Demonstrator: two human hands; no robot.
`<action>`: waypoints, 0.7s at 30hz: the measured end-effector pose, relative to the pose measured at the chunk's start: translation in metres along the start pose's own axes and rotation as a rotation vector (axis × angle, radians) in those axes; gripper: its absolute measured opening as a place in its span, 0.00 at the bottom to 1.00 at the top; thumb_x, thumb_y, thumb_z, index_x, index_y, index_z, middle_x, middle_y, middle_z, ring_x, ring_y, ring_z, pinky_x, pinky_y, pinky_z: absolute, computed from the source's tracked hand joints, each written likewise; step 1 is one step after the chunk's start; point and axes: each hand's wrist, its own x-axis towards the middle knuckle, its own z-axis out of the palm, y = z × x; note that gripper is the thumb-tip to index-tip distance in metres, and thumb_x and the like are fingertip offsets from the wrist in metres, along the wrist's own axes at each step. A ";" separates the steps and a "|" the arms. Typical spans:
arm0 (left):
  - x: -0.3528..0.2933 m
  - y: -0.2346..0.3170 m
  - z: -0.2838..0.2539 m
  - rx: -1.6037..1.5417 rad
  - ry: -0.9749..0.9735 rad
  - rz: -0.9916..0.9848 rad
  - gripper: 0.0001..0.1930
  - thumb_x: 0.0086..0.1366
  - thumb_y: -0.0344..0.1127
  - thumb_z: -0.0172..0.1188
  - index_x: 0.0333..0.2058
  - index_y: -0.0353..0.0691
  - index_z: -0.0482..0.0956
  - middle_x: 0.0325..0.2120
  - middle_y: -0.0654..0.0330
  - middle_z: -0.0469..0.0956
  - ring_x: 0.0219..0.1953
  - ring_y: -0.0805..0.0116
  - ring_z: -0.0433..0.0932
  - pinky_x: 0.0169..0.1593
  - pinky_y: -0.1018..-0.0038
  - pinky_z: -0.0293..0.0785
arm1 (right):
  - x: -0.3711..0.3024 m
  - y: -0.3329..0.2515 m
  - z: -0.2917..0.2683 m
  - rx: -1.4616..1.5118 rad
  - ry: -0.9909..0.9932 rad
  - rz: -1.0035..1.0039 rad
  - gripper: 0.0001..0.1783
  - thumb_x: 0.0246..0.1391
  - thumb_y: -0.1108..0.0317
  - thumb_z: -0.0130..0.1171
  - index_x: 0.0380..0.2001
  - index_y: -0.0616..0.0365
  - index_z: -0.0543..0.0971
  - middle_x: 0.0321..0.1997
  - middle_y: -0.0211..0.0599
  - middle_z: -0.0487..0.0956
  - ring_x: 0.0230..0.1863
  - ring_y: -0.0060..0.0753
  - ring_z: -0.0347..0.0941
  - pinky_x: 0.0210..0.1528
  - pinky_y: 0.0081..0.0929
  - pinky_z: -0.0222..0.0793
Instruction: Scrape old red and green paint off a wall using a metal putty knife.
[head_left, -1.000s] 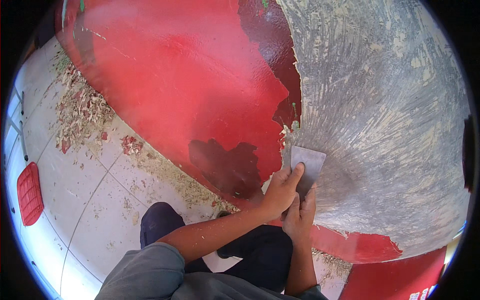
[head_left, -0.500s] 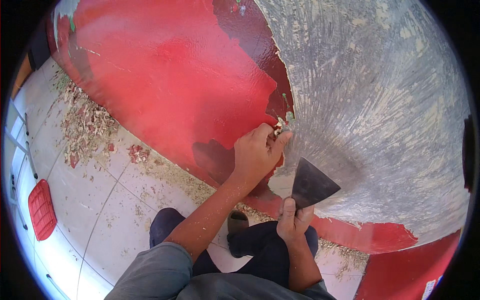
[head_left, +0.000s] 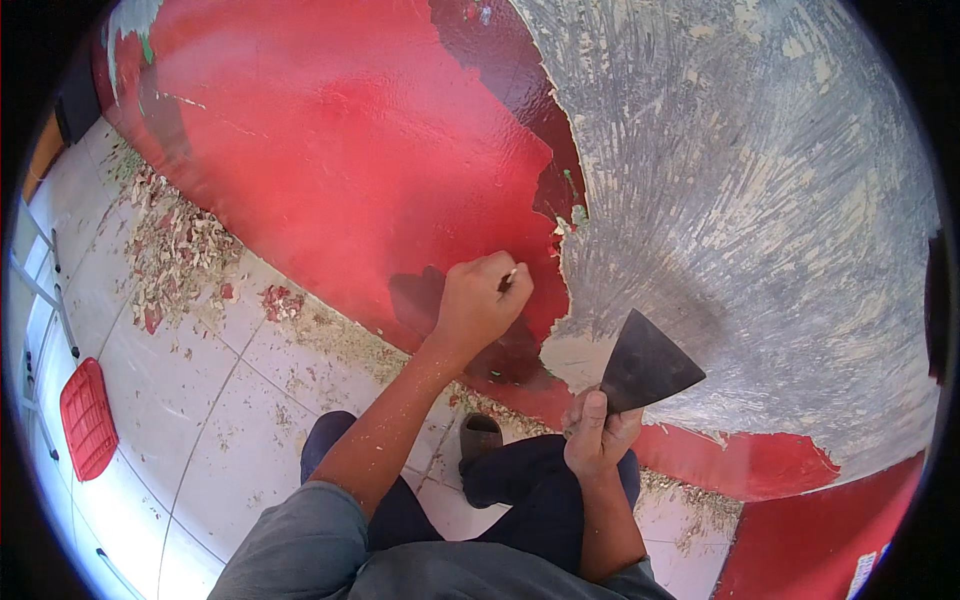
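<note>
Dark scraper (head_left: pixel 652 366), jutting beyond right fingers (head_left: pixel 624 427)

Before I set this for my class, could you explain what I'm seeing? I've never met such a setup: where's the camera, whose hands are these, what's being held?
There is no machine here, just a person's two bare hands. The view comes from the left of two wide fisheye cameras worn on the head, looking down, so straight edges bend near the rim. The right hand holds a dark, triangular scraper in front of a big curved surface. That surface has a glossy red coat on the left and streaky grey on the right, with a ragged line between. The left hand is curled in front of the red coat; whether it pinches something is too small to tell. Flakes lie on the tiled floor.
</note>
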 end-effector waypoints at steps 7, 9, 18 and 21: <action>0.006 0.023 0.002 -0.212 -0.114 -0.232 0.16 0.58 0.41 0.60 0.22 0.31 0.77 0.15 0.49 0.75 0.19 0.59 0.77 0.24 0.70 0.70 | 0.003 0.004 -0.001 -0.036 -0.013 -0.008 0.10 0.61 0.65 0.48 0.37 0.58 0.62 0.17 0.29 0.66 0.14 0.16 0.61 0.14 0.16 0.60; 0.016 0.029 0.009 -0.203 -0.002 -0.250 0.16 0.57 0.42 0.61 0.23 0.31 0.78 0.17 0.51 0.77 0.19 0.66 0.78 0.25 0.73 0.71 | 0.003 0.004 0.005 -0.039 -0.022 -0.021 0.10 0.61 0.64 0.48 0.37 0.58 0.62 0.17 0.29 0.66 0.14 0.16 0.61 0.14 0.16 0.60; 0.017 0.030 0.021 -0.323 0.047 -0.259 0.11 0.58 0.34 0.60 0.24 0.30 0.78 0.15 0.61 0.76 0.18 0.81 0.71 0.24 0.79 0.68 | 0.006 0.006 0.007 -0.090 -0.084 -0.019 0.14 0.61 0.61 0.49 0.39 0.60 0.62 0.17 0.29 0.67 0.14 0.16 0.62 0.14 0.15 0.58; 0.017 0.024 0.018 -0.255 0.019 -0.182 0.09 0.59 0.32 0.58 0.24 0.31 0.77 0.14 0.62 0.75 0.18 0.81 0.70 0.23 0.79 0.67 | 0.005 0.007 0.005 -0.074 -0.057 -0.001 0.15 0.61 0.60 0.49 0.39 0.60 0.62 0.16 0.29 0.67 0.14 0.16 0.62 0.14 0.14 0.58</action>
